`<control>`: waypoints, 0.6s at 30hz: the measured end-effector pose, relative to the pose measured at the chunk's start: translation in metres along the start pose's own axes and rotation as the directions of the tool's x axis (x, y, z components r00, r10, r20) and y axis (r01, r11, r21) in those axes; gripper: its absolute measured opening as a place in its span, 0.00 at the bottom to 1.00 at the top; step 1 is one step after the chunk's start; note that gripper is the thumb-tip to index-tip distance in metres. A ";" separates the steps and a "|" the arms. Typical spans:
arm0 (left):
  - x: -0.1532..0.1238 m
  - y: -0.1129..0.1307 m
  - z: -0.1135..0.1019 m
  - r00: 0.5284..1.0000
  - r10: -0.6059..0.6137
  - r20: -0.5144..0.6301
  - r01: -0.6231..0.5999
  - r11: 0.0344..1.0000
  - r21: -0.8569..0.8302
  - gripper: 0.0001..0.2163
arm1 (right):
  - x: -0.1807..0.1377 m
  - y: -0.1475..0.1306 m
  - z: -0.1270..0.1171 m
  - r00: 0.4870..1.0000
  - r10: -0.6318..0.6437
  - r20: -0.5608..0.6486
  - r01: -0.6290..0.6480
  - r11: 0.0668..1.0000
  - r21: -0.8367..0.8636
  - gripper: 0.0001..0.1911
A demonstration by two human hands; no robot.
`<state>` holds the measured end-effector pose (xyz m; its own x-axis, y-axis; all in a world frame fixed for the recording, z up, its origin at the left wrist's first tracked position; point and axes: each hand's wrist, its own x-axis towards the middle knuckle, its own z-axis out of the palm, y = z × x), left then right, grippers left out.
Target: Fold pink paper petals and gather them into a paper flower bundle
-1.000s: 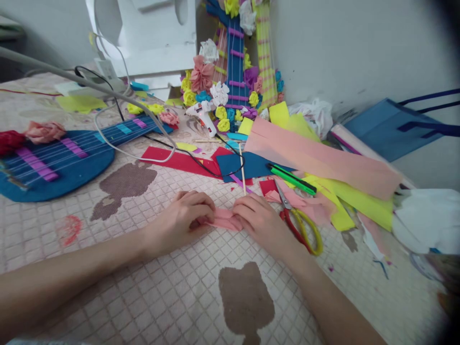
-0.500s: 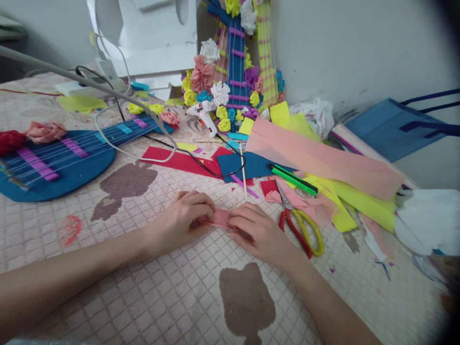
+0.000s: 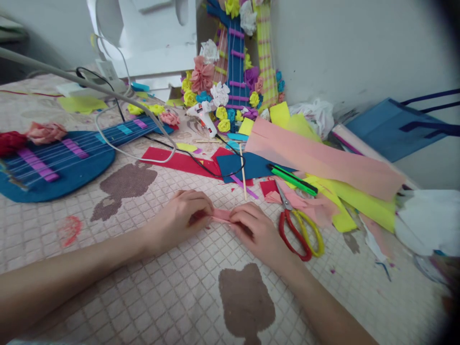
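A folded strip of pink paper (image 3: 221, 214) lies on the patterned cloth between my two hands. My left hand (image 3: 181, 219) pinches its left end, fingers curled. My right hand (image 3: 257, 230) pinches and presses down its right end, covering most of that side. Only a short piece of the strip shows between the hands. Red-and-yellow scissors (image 3: 300, 227) lie just right of my right hand.
A blue felt guitar (image 3: 61, 160) lies at left, cables (image 3: 118, 103) crossing it. A white glue gun (image 3: 204, 117), paper flowers and upright decorated guitars (image 3: 235, 57) stand behind. Pink sheets (image 3: 316, 160), yellow, red and blue sheets, a green pen (image 3: 291, 178) and a wooden stick (image 3: 243, 172) lie right.
My right hand has slid leftward along the pink strip toward my left hand, so less of the strip shows. My left hand stays put.
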<state>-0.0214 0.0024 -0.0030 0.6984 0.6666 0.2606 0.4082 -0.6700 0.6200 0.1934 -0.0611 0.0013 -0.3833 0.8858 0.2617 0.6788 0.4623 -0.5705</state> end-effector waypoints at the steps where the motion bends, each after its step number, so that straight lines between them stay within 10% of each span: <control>1: 0.001 0.000 0.000 1.000 -0.012 -0.005 0.012 1.000 -0.001 0.04 | 0.000 0.000 0.001 1.000 0.014 -0.025 -0.013 1.000 0.013 0.04; 18: 0.009 0.000 0.001 0.997 -0.059 -0.058 0.059 0.998 -0.001 0.04 | 0.010 0.003 0.007 0.972 0.155 -0.178 -0.145 0.987 0.070 0.06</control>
<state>-0.0145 0.0083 -0.0013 0.6377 0.7229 0.2660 0.4479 -0.6289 0.6355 0.1873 -0.0513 -0.0028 -0.1556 0.9397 0.3045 0.6818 0.3252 -0.6553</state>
